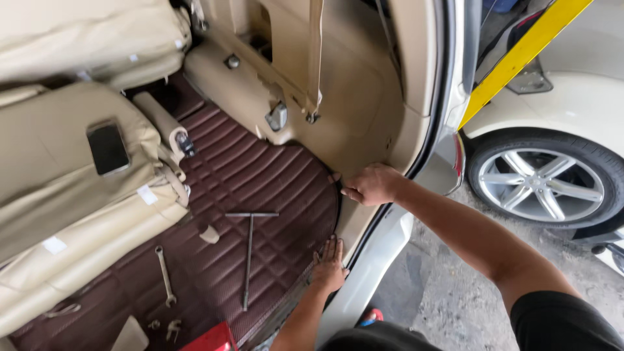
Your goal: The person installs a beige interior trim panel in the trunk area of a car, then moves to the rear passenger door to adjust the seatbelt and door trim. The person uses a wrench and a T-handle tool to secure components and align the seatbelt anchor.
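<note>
Inside a car's back, a dark red quilted floor mat (pixel 260 188) covers the floor. Left hand (pixel 329 265) lies flat and open on its edge. Right hand (pixel 372 184) curls on the mat's corner, maybe pinching it. T-shaped tool (pixel 249 250) lies nearby.

Maroon quilted floor mat (pixel 260 175), T-handle wrench (pixel 249 253), spanner (pixel 164 276), left hand (pixel 329 265) flat

Daylight falls on a car's open rear cargo area, lined with beige trim panels (pixel 351 97) and folded beige seats (pixel 58 175). Outside, a rough concrete floor (pixel 448 286) runs beneath a neighbouring white car's alloy wheel (pixel 543 184), with a yellow beam (pixel 526 49) slanting overhead.
</note>
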